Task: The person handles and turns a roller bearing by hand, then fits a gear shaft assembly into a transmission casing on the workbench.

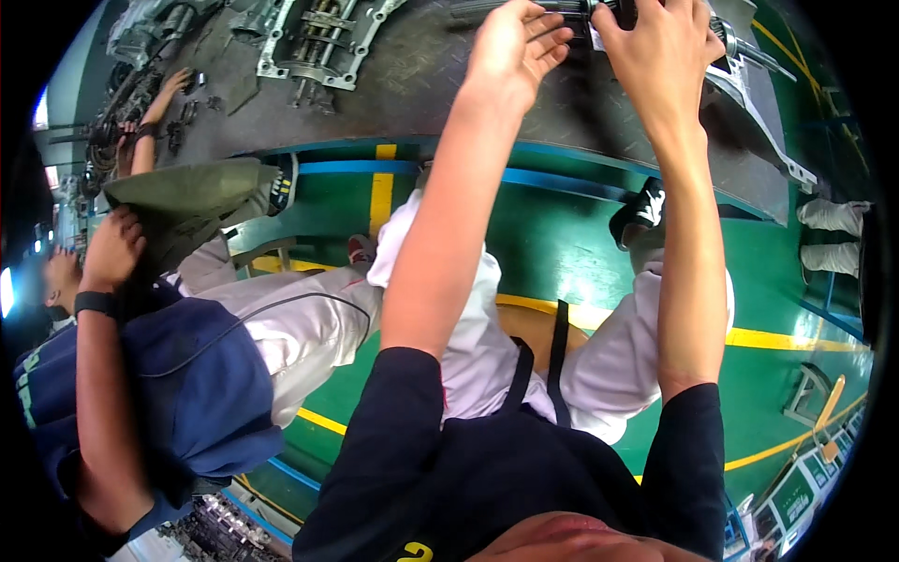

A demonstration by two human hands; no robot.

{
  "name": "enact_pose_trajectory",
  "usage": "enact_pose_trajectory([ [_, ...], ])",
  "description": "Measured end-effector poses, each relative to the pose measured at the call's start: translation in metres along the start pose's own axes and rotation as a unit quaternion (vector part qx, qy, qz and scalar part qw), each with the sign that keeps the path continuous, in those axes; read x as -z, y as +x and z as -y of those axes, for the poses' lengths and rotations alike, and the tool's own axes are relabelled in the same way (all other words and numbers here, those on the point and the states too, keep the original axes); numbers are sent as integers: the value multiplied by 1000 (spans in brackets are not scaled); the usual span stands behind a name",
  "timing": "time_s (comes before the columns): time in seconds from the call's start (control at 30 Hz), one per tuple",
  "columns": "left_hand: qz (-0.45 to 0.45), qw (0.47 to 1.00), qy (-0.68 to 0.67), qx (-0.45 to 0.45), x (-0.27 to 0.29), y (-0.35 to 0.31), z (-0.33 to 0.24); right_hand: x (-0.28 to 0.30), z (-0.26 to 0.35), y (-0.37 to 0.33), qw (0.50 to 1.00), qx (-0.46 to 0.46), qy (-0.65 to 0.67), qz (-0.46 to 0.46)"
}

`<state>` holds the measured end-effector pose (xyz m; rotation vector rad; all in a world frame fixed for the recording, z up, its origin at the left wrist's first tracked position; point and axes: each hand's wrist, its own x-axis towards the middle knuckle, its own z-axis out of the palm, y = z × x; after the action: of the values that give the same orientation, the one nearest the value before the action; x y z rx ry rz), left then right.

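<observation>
At the top of the view, a metal gear shaft (581,9) lies at the far side of the workbench, partly cut off by the picture's edge. My right hand (655,51) is closed around its dark geared part, and the fingers hide much of it. Beside it my left hand (510,51) has its fingers apart and slightly bent, next to the splined end; I see nothing held in it. A grey metal casing (749,103) lies by my right hand, with a thin rod (763,58) above it.
Left on the dark metal workbench (393,103) sits an open gearbox housing (323,47) with shafts inside. Several loose small parts (192,110) lie farther left. A seated co-worker in blue (197,365) holds a greenish sheet (192,201) close by. A blue rail (562,183) runs under the bench edge.
</observation>
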<state>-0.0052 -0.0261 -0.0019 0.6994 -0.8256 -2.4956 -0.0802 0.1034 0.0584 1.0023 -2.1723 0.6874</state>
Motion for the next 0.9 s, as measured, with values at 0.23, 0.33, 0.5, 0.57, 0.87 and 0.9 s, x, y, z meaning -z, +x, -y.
enact_pose_trajectory([
  [0.23, -34, 996, 37, -70, -7, -15, -5, 12, 13, 1, 999, -16, 30, 7],
  [0.33, -58, 994, 26, -94, -4, -18, -13, 15, 6, 3, 999, -6, 26, 24],
  [0.5, -90, 989, 10, -117, 7, -18, -22, 20, -1, 6, 993, 84, 27, 77],
  [0.57, -126, 984, 3, -127, 8, -17, -24, 4, -25, 10, 993, 94, -17, 69],
  [0.87, -278, 939, 5, -202, 18, -23, -42, -16, -60, 10, 993, 101, -56, 37],
  [0.9, -262, 944, -4, -200, 26, -25, -48, -16, -62, 12, 992, 108, -53, 30],
])
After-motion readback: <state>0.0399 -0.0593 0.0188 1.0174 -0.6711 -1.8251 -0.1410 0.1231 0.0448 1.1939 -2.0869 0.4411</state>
